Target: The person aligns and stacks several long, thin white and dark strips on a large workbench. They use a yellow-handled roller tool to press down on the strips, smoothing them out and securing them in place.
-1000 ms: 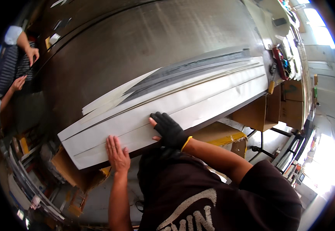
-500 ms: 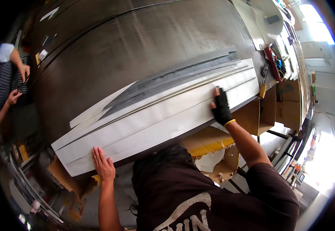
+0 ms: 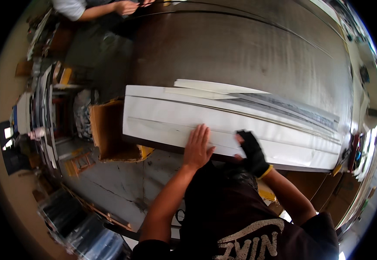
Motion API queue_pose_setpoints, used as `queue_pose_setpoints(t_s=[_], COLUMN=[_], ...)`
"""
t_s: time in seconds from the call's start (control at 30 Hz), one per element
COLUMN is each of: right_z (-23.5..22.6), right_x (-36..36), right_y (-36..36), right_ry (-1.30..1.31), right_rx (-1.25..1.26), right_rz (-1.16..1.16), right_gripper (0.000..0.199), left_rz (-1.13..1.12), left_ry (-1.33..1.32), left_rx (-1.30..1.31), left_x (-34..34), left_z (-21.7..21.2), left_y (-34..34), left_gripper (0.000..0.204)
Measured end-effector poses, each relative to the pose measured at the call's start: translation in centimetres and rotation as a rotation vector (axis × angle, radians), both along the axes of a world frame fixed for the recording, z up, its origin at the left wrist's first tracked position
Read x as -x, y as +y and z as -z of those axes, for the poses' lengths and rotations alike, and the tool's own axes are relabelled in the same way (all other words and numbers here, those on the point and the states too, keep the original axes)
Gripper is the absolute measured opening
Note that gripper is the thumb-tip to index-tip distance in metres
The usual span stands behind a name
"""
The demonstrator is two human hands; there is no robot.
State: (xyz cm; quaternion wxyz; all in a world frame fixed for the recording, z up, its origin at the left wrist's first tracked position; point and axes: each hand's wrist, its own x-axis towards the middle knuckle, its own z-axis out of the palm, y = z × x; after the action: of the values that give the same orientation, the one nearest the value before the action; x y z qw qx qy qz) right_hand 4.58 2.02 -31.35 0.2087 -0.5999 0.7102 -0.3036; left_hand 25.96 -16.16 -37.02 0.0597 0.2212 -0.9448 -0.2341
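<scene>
A long white board (image 3: 162,117) with creases and slits along it lies at the near edge of the dark table. My bare left hand (image 3: 198,146) rests flat on its near part, fingers together and stretched out. To its right, my right hand (image 3: 252,152) wears a black fingerless glove with a yellow cuff. Its fingers are extended and the thumb apart, over the board's near edge; whether it touches is unclear. Thin grey strips (image 3: 283,106) and a narrow white strip (image 3: 214,86) lie along the board's far side.
The dark table top (image 3: 240,47) stretches away behind the board. An open cardboard box (image 3: 106,130) stands below its left end. A co-worker's hands (image 3: 127,7) are at the far left. Plastic-wrapped stacks (image 3: 88,234) sit on the floor at lower left.
My view has swung left. My hands have come closer together along the board, the left one shifting toward its middle. The board stays on the table.
</scene>
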Motion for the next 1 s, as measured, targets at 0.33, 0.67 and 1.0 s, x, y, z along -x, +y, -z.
queue_pose_setpoints(t_s=[0.33, 0.67, 1.0], right_z=[2.0, 4.6, 2.9], right_x=[-10.0, -20.2, -25.7], right_y=[-18.7, -32.1, -36.4], right_ry=[0.143, 0.093, -0.119], right_rx=[-0.197, 0.002, 0.103], right_rz=[-0.494, -0.518, -0.407], right_gripper=[0.082, 0.089, 0.071], left_rz=[0.083, 0.038, -0.056], left_ry=[-0.168, 0.01, 0.078], left_rx=[0.135, 0.089, 0.136], left_x=[-0.1, -0.5, -0.1], left_z=[-1.0, 1.0, 5.7], left_y=[-0.4, -0.1, 2.0], left_gripper=[0.07, 0.066, 0.063])
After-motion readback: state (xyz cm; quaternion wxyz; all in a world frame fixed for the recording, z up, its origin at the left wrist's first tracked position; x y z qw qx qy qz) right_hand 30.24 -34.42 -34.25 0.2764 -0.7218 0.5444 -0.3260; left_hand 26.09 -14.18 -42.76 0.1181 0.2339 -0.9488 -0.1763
